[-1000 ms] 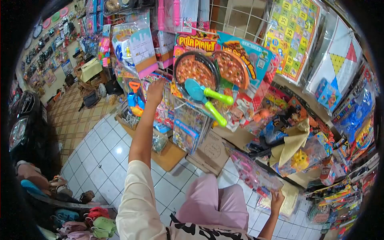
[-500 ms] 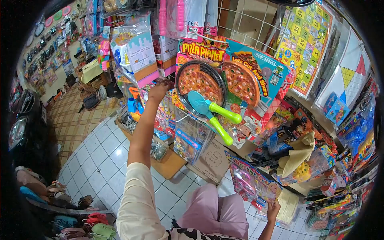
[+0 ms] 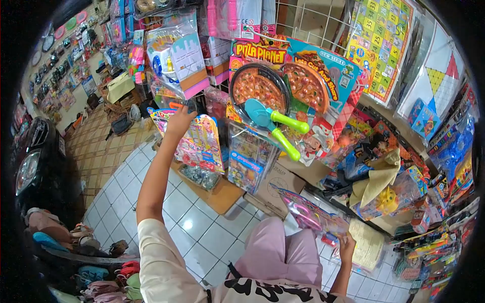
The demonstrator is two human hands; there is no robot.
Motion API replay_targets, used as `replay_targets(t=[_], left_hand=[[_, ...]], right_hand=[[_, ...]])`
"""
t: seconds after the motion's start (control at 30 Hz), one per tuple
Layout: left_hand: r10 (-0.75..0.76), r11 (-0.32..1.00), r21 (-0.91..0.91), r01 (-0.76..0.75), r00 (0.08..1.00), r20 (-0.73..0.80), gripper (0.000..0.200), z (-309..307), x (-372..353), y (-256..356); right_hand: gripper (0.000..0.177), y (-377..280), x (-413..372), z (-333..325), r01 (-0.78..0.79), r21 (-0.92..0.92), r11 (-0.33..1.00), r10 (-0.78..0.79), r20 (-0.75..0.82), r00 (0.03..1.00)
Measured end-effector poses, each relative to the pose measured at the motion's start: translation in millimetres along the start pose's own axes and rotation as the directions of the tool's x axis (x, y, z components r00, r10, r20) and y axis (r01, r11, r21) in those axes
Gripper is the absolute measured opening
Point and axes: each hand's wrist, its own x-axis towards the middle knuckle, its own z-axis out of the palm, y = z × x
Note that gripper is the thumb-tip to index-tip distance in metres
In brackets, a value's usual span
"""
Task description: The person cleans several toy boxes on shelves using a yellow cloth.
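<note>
My left hand (image 3: pixel 181 121) is closed on the top edge of a colourful carded toy pack (image 3: pixel 199 139) with a cartoon figure, beside the hanging goods. Low on the right, my right hand (image 3: pixel 346 246) grips the lower corner of another flat toy pack (image 3: pixel 310 214) with pink pieces, tilted over the floor. Between and above the hands hangs a pizza toy set (image 3: pixel 308 83) with two green-handled pieces. A white and pink pack (image 3: pixel 184 70) hangs above my left hand.
A wire rack (image 3: pixel 323 25) runs along the top. Below stand a brown carton (image 3: pixel 278 187) and a wooden board (image 3: pixel 222 200). Packed toys crowd the right side. Shoes (image 3: pixel 50 224) lie at lower left, near a dark motorcycle (image 3: pixel 40 151).
My left hand has moved left and down, and the carded pack with it now shows clearly, away from the pizza set. The pack in my right hand has tilted flatter. The view has shifted slightly.
</note>
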Motion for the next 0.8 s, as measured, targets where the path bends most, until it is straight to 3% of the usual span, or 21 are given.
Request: replay_targets(t=[0.07, 0.17, 0.27, 0.4, 0.5, 0.57, 0.63, 0.67, 0.7, 0.8], left_hand=[[0.022, 1.0, -0.021, -0.022, 0.999, -0.026, 0.027, -1, -31, -8], [-0.007, 0.999, -0.033, 0.006, 1.0, -0.028, 0.029, -8, -85, -16], [-0.147, 0.985, -0.085, 0.149, 0.989, 0.023, 0.029, -24, -134, -19], [-0.349, 0.917, -0.182, 0.354, 0.935, 0.058, 0.027, -45, -189, -18], [-0.436, 0.895, -0.045, 0.444, 0.891, 0.131, 0.024, -79, -220, -4], [-0.465, 0.882, -0.06, 0.466, 0.885, 0.032, 0.02, -86, -248, 0], [-0.463, 0.885, -0.028, 0.465, 0.874, -0.147, 0.019, -84, -277, 1], [-0.446, 0.888, 0.001, 0.46, 0.863, -0.238, 0.018, -85, -291, 1], [-0.488, 0.871, -0.037, 0.49, 0.853, -0.183, 0.02, -82, -309, -1], [-0.581, 0.804, -0.166, 0.571, 0.814, -0.013, 0.026, -79, -354, -4]], right_hand=[[0.009, -18, 5, -3, 0.003, -0.081, 0.997, 0.004, 0.083, 0.997], [0.01, -46, 12, 2, 0.114, -0.004, 0.993, -0.113, 0.085, 0.99], [0.023, -75, 21, 9, 0.219, 0.015, 0.976, -0.219, 0.144, 0.965], [0.025, -126, 34, 33, 0.376, 0.083, 0.923, -0.385, 0.215, 0.898], [0.024, -162, 39, 70, 0.487, 0.222, 0.845, -0.527, 0.187, 0.829], [0.022, -187, 40, 93, 0.544, 0.269, 0.795, -0.592, 0.151, 0.791], [0.017, -199, 42, 126, 0.511, 0.357, 0.782, -0.592, 0.17, 0.788], [0.016, -204, 41, 147, 0.407, 0.445, 0.797, -0.529, 0.191, 0.827], [0.015, -210, 40, 170, 0.296, 0.527, 0.797, -0.463, 0.219, 0.859], [0.017, -227, 47, 237, 0.324, 0.57, 0.755, -0.479, 0.141, 0.866]])
